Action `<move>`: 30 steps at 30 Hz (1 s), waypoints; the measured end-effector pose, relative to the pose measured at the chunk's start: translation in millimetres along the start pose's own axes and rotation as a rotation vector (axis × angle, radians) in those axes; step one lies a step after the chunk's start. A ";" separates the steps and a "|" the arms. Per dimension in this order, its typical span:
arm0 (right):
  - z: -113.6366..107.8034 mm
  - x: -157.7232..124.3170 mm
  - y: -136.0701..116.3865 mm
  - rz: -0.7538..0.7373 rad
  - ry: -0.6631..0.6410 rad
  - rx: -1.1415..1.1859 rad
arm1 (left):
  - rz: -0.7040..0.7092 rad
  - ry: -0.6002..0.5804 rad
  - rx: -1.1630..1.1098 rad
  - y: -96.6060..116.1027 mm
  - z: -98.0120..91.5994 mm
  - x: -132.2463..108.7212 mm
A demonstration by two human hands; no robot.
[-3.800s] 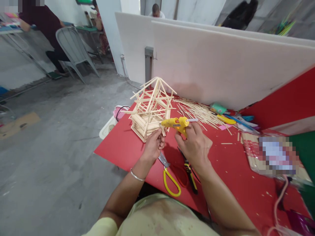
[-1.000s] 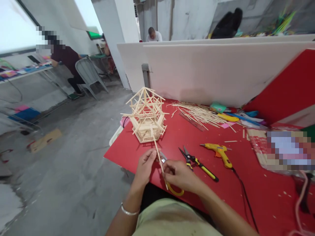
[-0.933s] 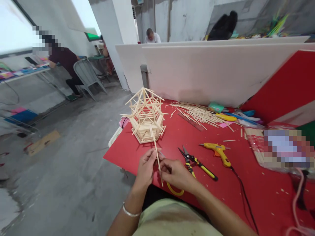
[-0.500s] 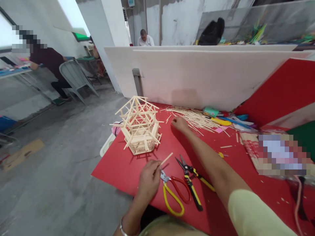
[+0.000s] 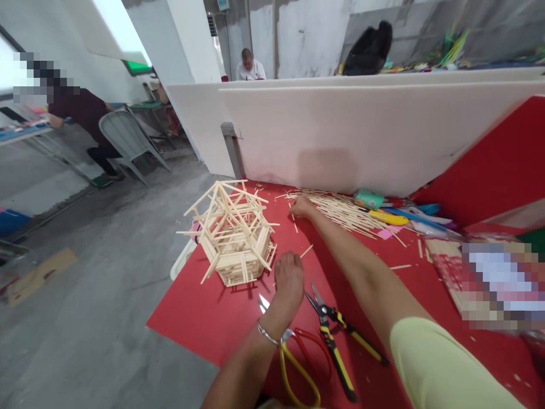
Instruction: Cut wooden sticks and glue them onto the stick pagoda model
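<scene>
Fingers (image 5: 294, 205) of my right hand (image 5: 303, 207) rest on the left edge of the loose pile of thin pale wooden sticks (image 5: 340, 207) at the back of the red bench (image 5: 204, 324); pinching or not, can't tell. Left hand (image 5: 289, 277) fingers curled shut, contents hidden. Sticks look light, stiff, snappable: pinch one mid-length. Long axes mostly left-right, fanned.

The house (image 5: 232, 238) and the loose sticks (image 5: 340, 207) far right of it are pale, bare, matt wood. The table (image 5: 200, 324) is a smooth matt red sheet. The near scissors (image 5: 293, 369) have shiny metal blades and glossy handles, probably plastic. The floor (image 5: 85, 295) is rough concrete.
</scene>
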State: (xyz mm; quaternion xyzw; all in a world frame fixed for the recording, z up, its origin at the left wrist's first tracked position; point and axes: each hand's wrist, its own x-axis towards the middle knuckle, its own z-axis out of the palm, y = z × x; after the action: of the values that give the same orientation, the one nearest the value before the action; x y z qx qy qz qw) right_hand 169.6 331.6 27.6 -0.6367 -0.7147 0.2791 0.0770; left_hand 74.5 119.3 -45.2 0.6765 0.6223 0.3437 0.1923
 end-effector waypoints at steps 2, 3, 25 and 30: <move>-7.2 -27.0 4.5 -0.034 -0.028 0.125 | 0.048 -0.020 -0.077 -1.8 -7.0 -9.7; -10.0 -44.2 5.9 -0.054 -0.045 0.189 | 0.043 -0.052 -0.165 -2.4 -12.2 -16.3; 113.8 -303.3 -57.6 -0.423 0.005 0.582 | -0.524 0.204 -1.169 -36.8 -165.4 -89.8; 116.7 -309.1 -40.6 -0.359 -0.042 0.598 | -0.516 0.167 -1.126 -43.8 -163.4 -65.9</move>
State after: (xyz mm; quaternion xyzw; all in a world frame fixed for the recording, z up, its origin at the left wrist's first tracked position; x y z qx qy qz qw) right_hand 134.9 0.5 26.5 -0.4442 -0.7033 0.4711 0.2934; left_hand -71.0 34.3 22.5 0.2702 0.5018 0.6132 0.5470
